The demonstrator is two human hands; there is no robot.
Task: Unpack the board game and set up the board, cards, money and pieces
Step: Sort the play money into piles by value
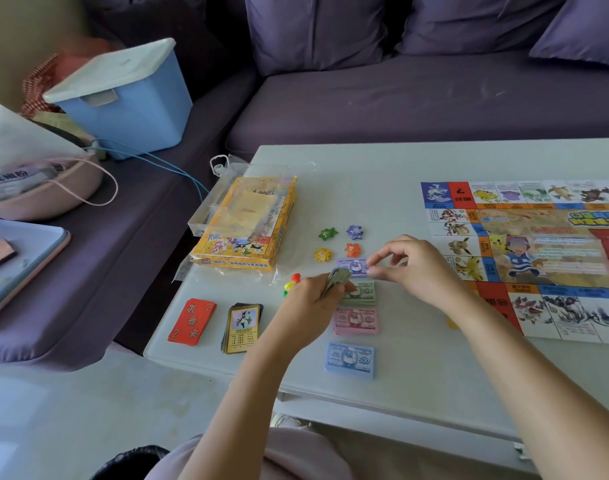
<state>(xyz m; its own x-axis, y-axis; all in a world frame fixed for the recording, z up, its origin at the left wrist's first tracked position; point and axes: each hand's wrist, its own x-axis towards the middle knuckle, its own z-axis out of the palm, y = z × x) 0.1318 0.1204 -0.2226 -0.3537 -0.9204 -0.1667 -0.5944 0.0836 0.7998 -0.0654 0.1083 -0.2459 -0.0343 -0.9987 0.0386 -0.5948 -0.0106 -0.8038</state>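
Head view, looking down on white worktop (365, 168). My left grip (310, 303) is clenched round a wad of notes (337, 277), held edge-up just above the money column. My right grip (413, 268) has thumb and forefinger pinched on the right end of a purple note (353, 266), which sits at the top of that column; the other fingers are curled loosely above. Below the purple note, in a line toward me: green note stack (365, 293), partly hidden by the left grip, then pink note stack (356, 321), then blue note stack (349, 360), each apart from the next. Four star pieces lie beyond the money: green star (328, 233), purple star (355, 232), yellow star (323, 255), orange star (352, 250). Small coloured pawns (291, 284) cluster just left of the left grip. Near the left front edge, red card deck (192, 322) beside a picture card deck (242, 327). Yellow game box (247, 226) lies in clear wrap at the left. The board (524, 251) is spread flat on the right. Purple sofa (400, 98) behind, blue bin (129, 98) on it.
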